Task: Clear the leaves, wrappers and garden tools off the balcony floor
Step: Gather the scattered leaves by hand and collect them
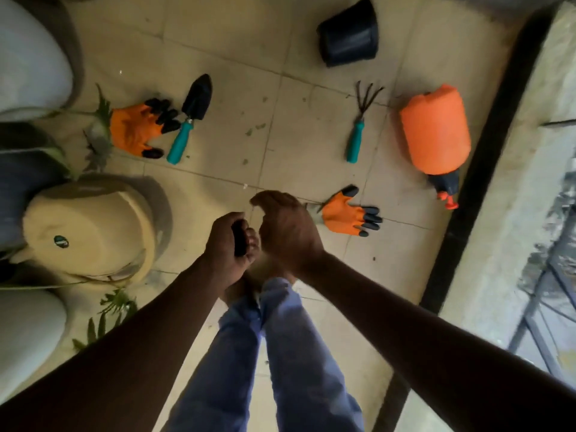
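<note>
My left hand [229, 244] grips a small dark object [239, 238]; what it is I cannot tell. My right hand [286, 226] hovers beside it, fingers loosely curved and holding nothing. On the tiled floor lie a black trowel with a teal handle [190, 120], a hand rake with a teal handle [360, 126], an orange glove with black claws [137, 129] at the left and a second orange glove [349, 216] just right of my right hand. An orange spray bottle [436, 132] lies on its side at the right. Small leaf scraps [254, 129] dot the tiles.
A black plastic pot [347, 34] lies tipped over at the top. A beige pot [90, 229] and white pots [28, 57] with green leaves [103, 132] line the left side. A dark ledge and railing [461, 213] bound the right. My legs [280, 353] stand below.
</note>
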`<state>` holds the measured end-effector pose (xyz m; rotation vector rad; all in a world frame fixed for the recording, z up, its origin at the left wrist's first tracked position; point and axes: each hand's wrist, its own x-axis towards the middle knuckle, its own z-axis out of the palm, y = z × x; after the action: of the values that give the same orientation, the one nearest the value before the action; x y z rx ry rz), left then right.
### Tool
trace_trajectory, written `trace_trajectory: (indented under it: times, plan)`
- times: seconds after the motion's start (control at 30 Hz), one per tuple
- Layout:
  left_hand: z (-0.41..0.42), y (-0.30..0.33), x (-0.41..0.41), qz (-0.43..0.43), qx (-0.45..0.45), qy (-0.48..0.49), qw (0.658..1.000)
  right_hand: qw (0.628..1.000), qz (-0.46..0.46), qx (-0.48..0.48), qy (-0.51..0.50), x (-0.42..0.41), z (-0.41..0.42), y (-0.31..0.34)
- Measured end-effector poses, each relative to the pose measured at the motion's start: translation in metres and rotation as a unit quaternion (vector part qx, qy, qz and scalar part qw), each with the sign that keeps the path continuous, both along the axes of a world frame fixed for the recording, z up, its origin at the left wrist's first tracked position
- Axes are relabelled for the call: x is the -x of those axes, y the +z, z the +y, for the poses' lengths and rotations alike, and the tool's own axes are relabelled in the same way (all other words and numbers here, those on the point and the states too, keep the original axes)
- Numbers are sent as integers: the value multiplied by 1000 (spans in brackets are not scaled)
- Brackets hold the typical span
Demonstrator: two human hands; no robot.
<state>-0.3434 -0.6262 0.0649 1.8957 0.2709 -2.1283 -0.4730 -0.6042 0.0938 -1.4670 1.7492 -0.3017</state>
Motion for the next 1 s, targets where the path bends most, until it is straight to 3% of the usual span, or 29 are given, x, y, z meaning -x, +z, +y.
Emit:
trace_trajectory:
  times: [0.2,0.4,0.63,0.83,1.0]
  plan:
    - [-7,-66,-50,7,0,66,998,991,120,-17,65,-3,-62,-137]
    - [-9,-113,-78,8,4,86,996,974,205,-24,92,8,-127,-217]
    - [0,-127,-90,4,-6,126,992,949,227,18,219,-5,-119,-226]
    - [5,-124,-93,15,-16,130,991,941,242,26,236,-20,-96,-223]
    - [6,-124,-94,18,-14,127,992,957,227,44,174,-27,-100,-229]
